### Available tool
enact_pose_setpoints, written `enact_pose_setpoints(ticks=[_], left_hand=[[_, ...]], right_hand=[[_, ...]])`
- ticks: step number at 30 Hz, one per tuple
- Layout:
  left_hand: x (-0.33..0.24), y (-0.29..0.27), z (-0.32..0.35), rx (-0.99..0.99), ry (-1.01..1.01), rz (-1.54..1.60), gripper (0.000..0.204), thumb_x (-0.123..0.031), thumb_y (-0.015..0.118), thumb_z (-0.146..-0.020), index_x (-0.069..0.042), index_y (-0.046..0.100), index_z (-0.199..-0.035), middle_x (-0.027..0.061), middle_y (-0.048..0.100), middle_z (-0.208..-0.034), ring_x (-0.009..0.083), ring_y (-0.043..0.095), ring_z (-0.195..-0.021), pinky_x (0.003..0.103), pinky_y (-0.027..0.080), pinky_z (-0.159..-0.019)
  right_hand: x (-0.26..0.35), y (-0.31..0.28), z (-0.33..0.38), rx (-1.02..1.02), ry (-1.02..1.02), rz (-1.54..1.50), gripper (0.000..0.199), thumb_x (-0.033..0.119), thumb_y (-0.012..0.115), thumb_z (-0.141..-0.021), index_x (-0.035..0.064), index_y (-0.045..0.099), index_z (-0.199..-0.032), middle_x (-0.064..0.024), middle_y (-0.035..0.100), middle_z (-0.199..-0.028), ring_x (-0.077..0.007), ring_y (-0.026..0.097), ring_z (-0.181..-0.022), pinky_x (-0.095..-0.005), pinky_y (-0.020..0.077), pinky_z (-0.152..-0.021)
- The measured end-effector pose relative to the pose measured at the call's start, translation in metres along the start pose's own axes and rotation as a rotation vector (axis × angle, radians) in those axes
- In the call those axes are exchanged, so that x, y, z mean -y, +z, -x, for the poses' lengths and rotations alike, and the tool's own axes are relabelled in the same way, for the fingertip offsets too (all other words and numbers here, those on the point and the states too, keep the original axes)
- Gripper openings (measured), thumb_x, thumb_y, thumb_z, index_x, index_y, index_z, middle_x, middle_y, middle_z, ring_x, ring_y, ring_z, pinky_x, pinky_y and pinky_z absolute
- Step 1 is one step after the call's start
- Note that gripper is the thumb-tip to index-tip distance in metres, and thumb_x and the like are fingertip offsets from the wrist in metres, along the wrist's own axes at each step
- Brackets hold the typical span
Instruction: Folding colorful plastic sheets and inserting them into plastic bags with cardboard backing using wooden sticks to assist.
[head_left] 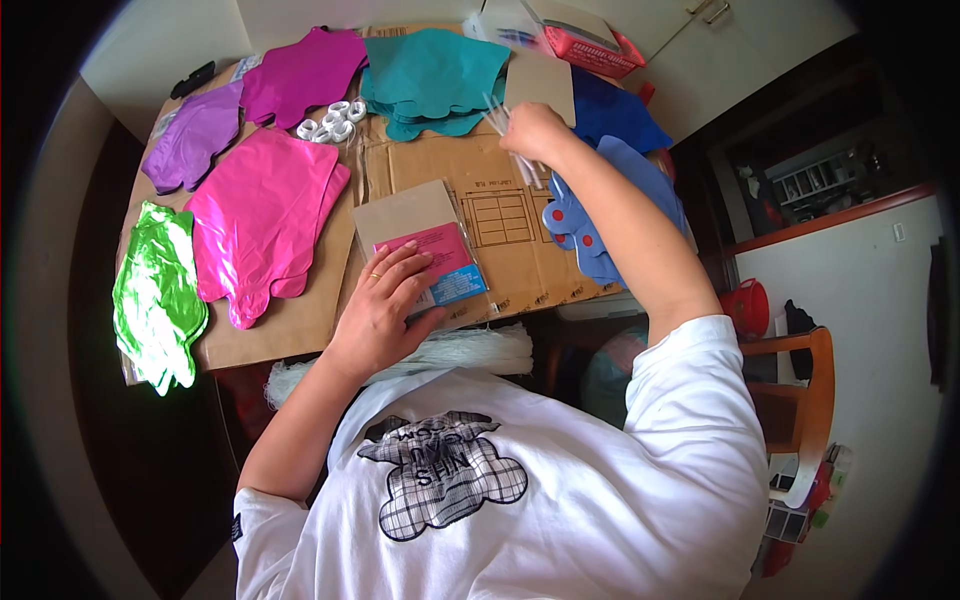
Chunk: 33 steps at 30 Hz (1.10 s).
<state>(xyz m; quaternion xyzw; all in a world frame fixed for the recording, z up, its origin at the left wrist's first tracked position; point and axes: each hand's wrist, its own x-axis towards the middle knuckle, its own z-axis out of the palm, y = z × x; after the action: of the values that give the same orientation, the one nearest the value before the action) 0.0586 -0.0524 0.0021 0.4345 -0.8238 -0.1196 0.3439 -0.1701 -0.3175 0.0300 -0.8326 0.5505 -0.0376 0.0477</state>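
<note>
Right hand (533,132) pinches slim white plastic sticks (495,115), beyond and right of the flat clear-wrapped pink-and-blue packet (450,242); left hand (382,305), fingers loosely spread, rests upon it.

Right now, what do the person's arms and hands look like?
Both forearms are bare below short white sleeves, the left sleeve and the right sleeve. A small dark tag sits on the left one. The left hand wears a thin gold-coloured ring. Neither it nor the right hand has a glove.
</note>
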Motion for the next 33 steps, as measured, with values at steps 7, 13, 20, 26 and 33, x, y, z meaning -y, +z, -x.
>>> enact_pose_setpoints(ticks=[7,13,20,26,33], left_hand=[[0.006,0.000,0.005,-0.016,-0.002,0.017,0.042,-0.013,0.076,-0.074,-0.005,0.058,-0.111,0.0146,0.059,-0.123,0.0353,0.050,-0.125,0.051,0.034,-0.109],[0.009,0.007,0.013,-0.103,0.064,-0.067,0.025,-0.011,0.076,-0.075,-0.004,0.065,-0.096,0.0124,0.064,-0.116,0.0336,0.053,-0.123,0.052,0.034,-0.108],[0.000,0.016,0.015,-0.166,0.191,-0.200,0.017,-0.004,0.073,-0.077,-0.001,0.065,-0.091,0.0109,0.066,-0.101,0.0282,0.063,-0.107,0.046,0.047,-0.099],[-0.005,0.021,0.012,-0.192,0.181,-0.203,0.018,-0.004,0.072,-0.077,-0.001,0.064,-0.093,0.0129,0.066,-0.103,0.0297,0.064,-0.105,0.044,0.049,-0.096],[-0.010,0.022,0.011,-0.230,0.150,-0.209,0.017,-0.003,0.071,-0.079,0.000,0.064,-0.095,0.0129,0.068,-0.101,0.0302,0.065,-0.103,0.044,0.050,-0.095]], right_hand=[[0.013,-0.046,0.027,0.174,0.141,-0.385,0.019,0.018,0.068,-0.076,-0.0008,0.065,-0.075,-0.0103,0.063,-0.062,-0.0169,0.061,-0.055,-0.0297,0.0491,-0.051],[0.021,-0.033,0.105,0.266,-0.003,-0.961,0.015,0.007,0.059,-0.087,-0.0010,0.064,-0.099,-0.0018,0.061,-0.077,-0.0052,0.052,-0.060,-0.0203,0.0426,-0.055],[0.069,-0.009,0.253,-0.079,-0.133,-0.768,0.022,0.001,0.062,-0.086,0.0025,0.067,-0.108,0.0002,0.054,-0.075,-0.0075,0.050,-0.068,-0.0222,0.0425,-0.063],[0.094,0.022,0.291,-0.314,-0.169,-0.721,0.022,-0.005,0.066,-0.080,0.0022,0.067,-0.101,-0.0075,0.059,-0.077,-0.0197,0.059,-0.063,-0.0298,0.0476,-0.056],[0.105,0.030,0.281,-0.473,-0.185,-0.457,0.021,-0.002,0.066,-0.080,0.0022,0.063,-0.100,-0.0107,0.058,-0.079,-0.0291,0.061,-0.063,-0.0369,0.0501,-0.057]])
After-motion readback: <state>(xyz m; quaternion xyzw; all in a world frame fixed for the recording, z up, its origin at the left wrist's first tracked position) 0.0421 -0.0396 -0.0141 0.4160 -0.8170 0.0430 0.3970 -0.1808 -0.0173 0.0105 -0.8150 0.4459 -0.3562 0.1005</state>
